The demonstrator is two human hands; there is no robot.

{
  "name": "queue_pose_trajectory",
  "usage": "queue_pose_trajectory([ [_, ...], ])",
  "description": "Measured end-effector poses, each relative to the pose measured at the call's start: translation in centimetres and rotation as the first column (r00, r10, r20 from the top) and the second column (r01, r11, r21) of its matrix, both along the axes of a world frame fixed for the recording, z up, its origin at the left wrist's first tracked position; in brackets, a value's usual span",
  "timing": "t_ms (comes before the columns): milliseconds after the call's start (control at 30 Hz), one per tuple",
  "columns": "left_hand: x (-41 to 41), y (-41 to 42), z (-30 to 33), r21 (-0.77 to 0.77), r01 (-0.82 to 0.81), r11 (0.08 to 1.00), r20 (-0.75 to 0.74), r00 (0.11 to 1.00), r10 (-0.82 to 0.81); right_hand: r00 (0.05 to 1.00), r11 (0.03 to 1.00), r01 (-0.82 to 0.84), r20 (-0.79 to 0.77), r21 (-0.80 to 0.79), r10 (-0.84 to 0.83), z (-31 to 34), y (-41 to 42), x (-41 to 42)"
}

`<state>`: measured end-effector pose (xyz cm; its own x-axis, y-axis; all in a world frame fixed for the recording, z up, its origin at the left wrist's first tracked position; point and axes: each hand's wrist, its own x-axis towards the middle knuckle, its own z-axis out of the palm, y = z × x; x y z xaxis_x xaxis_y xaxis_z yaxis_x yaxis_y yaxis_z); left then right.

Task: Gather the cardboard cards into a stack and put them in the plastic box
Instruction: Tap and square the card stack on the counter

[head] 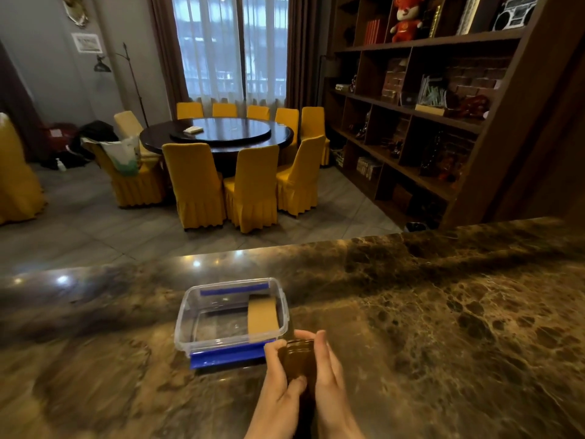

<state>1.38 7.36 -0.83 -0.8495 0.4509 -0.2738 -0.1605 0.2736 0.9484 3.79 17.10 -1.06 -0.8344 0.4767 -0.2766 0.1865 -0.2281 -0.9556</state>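
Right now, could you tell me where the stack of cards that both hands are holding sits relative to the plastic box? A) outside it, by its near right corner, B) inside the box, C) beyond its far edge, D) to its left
A: the left hand and right hand hold the stack of cards above the counter, just outside the near right corner of the plastic box.

Dim room; daylight through curtained window. Spot glare on glossy table. Wide-angle bending, blur toward lower edges.

Glossy brown marble counter, clear plastic box with blue clips resting on it
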Motion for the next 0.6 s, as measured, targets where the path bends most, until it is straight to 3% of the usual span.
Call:
queue_pose_trajectory([
  [67,-0.1,0.3,-0.5,-0.008,0.005,1.0,-0.013,1.0,-0.005,0.999,0.999,0.034,-0.001,0.012,-0.034,-0.2,0.0,-0.3],
  [167,-0.4,0.9,-0.9,-0.194,0.022,0.981,-0.231,0.971,-0.068,0.994,0.992,0.105,-0.025,0.075,-0.104,-0.4,0.6,-0.6],
  [233,-1.0,1.0,-1.3,-0.187,0.024,0.982,-0.299,0.951,-0.081,0.993,0.988,0.113,-0.048,0.107,-0.108,-0.4,1.3,-0.8],
  [300,-1.4,0.9,-1.8,0.056,-0.019,0.998,-0.21,0.977,0.03,0.991,0.987,0.128,-0.058,0.092,-0.123,-0.7,1.9,-1.0],
  [367,-1.3,1.3,-1.4,0.314,-0.156,0.936,-0.025,0.985,0.173,0.988,0.987,0.149,-0.057,0.063,-0.145,-1.0,2.2,-1.0],
  [400,-1.4,1.6,-1.0,0.367,-0.216,0.905,0.051,0.976,0.212,0.989,0.989,0.139,-0.048,0.046,-0.136,-1.3,2.1,-1.0],
  [467,-1.2,2.6,-0.3,0.374,-0.263,0.889,0.129,0.964,0.231,0.994,0.995,0.104,-0.013,0.0,-0.104,-1.3,1.7,-0.8],
  [600,-0.8,4.7,0.5,0.299,-0.338,0.892,0.141,0.941,0.309,0.997,0.997,0.064,0.034,-0.053,-0.062,-0.4,0.8,-0.7],
])
